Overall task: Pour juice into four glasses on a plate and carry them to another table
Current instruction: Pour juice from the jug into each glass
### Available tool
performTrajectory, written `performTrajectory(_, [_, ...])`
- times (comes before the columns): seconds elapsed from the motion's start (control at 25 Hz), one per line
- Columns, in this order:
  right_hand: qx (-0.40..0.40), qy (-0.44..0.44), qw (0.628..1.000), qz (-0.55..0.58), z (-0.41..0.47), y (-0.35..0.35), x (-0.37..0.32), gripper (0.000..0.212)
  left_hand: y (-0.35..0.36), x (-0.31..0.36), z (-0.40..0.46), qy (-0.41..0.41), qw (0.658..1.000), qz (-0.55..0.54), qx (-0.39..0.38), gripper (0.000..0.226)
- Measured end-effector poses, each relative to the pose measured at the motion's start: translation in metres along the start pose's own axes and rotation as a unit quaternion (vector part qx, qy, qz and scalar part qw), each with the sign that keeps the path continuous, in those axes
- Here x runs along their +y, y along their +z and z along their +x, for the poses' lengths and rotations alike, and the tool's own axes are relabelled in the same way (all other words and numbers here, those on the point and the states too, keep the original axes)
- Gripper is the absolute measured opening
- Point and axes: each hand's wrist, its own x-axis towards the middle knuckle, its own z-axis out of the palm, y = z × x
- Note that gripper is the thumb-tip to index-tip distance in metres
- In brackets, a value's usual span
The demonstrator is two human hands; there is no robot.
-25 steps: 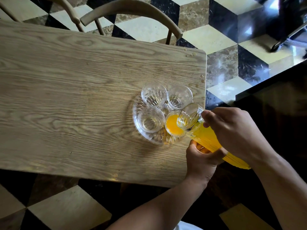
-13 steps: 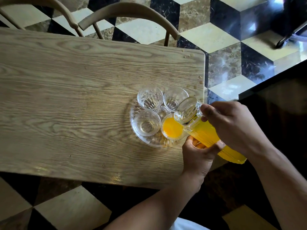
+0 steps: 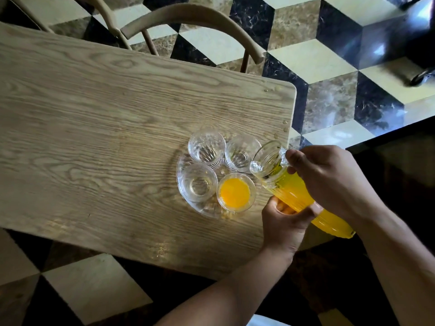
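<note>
Our right hand [image 3: 329, 182] curled round the tilted juice jug [image 3: 294, 191], our left hand [image 3: 286, 222] gripping it from beneath, four glasses on a plate [image 3: 182, 161] just left of both hands, one filled glass [image 3: 235, 192] nearest, on the wooden surface [image 3: 94, 137]

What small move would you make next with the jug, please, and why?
Probably tip the jug further over the empty glass beside its mouth. Only one glass on the plate holds juice, and both hands, left and right, already grip the jug.
</note>
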Motion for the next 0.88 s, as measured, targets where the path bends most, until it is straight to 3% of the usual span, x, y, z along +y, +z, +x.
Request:
performTrajectory(0.56, [-0.045,-0.018,0.997,-0.066,0.037,0.000,-0.008,0.043,0.019,-0.009,0.025,0.010,0.998,-0.050,0.048,0.031])
performTrajectory(0.88, [-0.059,-0.025,0.992,-0.106,0.044,0.001,-0.017,0.048,0.024,-0.018,0.034,-0.013,0.996,-0.052,0.070,0.046])
